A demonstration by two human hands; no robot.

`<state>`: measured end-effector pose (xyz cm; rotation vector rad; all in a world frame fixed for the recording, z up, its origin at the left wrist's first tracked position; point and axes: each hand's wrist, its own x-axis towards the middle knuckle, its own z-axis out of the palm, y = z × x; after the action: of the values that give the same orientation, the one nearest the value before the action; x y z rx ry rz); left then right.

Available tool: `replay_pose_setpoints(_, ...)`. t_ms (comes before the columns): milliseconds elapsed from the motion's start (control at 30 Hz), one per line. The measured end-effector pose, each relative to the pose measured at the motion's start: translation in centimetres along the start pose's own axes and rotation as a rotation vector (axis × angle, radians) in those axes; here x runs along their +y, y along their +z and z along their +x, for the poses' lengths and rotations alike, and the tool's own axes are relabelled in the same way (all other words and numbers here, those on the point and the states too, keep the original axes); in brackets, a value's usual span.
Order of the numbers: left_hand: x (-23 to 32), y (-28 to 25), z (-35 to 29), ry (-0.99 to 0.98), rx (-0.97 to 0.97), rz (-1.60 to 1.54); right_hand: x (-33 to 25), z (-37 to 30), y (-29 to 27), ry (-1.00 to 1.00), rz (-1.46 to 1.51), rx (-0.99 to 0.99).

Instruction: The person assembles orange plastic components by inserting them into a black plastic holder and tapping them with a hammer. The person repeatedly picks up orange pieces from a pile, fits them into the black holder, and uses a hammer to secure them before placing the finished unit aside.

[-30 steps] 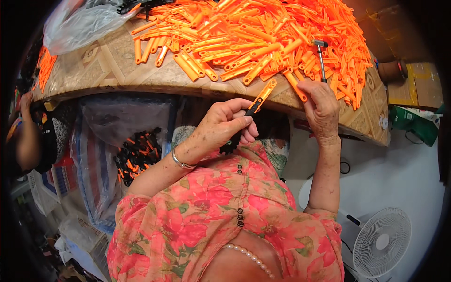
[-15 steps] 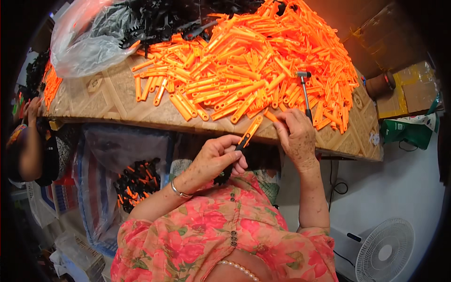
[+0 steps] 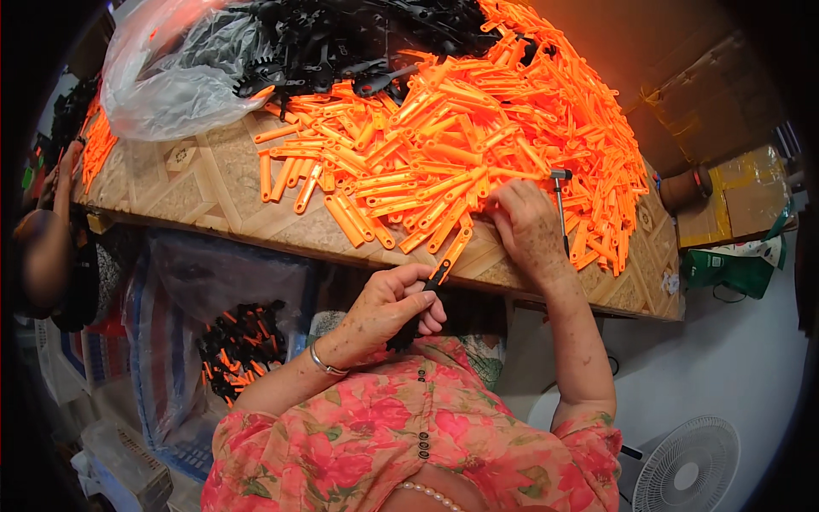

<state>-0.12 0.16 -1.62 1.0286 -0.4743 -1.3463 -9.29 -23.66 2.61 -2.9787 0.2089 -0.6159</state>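
My left hand [image 3: 397,299] is closed around a black toothed utensil head with an orange handle [image 3: 452,253] fitted to its upper end. The toothed end is largely hidden below my fingers. At the front of a large heap of orange handles [image 3: 444,158], my right hand [image 3: 529,222] has its fingers bent together. Its fingertips touch the heap's near edge, and whether a piece is between them is hidden. Just right of that hand lies a small hammer [image 3: 561,200] with a dark head and metal shaft.
Black utensil parts [image 3: 358,38] pile up behind, beside a clear plastic bag [image 3: 171,94]. Below the table [image 3: 213,192], a lined container holds black-and-orange pieces [image 3: 245,346]. A spool [image 3: 685,188], cartons [image 3: 751,192] and a fan [image 3: 689,468] stand right. Another person's arm [image 3: 60,196] is at left.
My right hand has moved forward against the heap, and the orange handle it pinched no longer shows in its fingers. My left hand keeps its hold on the utensil. The view has shifted slightly.
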Motion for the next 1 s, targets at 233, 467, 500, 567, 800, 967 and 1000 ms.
replay_pose_setpoints(233, 0.5, -0.8, -0.4, 0.001, 0.033, -0.019, 1.0, 7.2, -3.1, 0.245, 0.088, -0.537)
replay_pose_setpoints(467, 1.1, -0.8, -0.3, -0.005, 0.017, -0.038, 7.3, 12.6, 0.0, 0.215, -0.065, 0.155)
replay_pose_setpoints(500, 1.1, -0.9, -0.3, -0.004, 0.025, -0.040, 7.3, 13.3, 0.5, 0.255, -0.122, 0.093)
replay_pose_setpoints(567, 1.1, -1.0, -0.2, 0.002, 0.031, -0.025, 7.1, 14.2, 1.2, 0.340, -0.243, -0.031)
replay_pose_setpoints(800, 1.5, -0.4, -0.2, -0.021, -0.011, 0.002, 7.6, 11.5, 1.1, 0.392, 0.251, 0.265)
replay_pose_setpoints(967, 1.8, 0.3, 0.6, -0.011, -0.029, -0.083, 3.2, 5.7, -2.0, 0.706, 1.159, 0.298)
replay_pose_setpoints(1000, 2.1, 0.9, 0.7, -0.007, -0.027, -0.088, 2.4, 4.3, -2.1, 0.706, 1.268, 0.331)
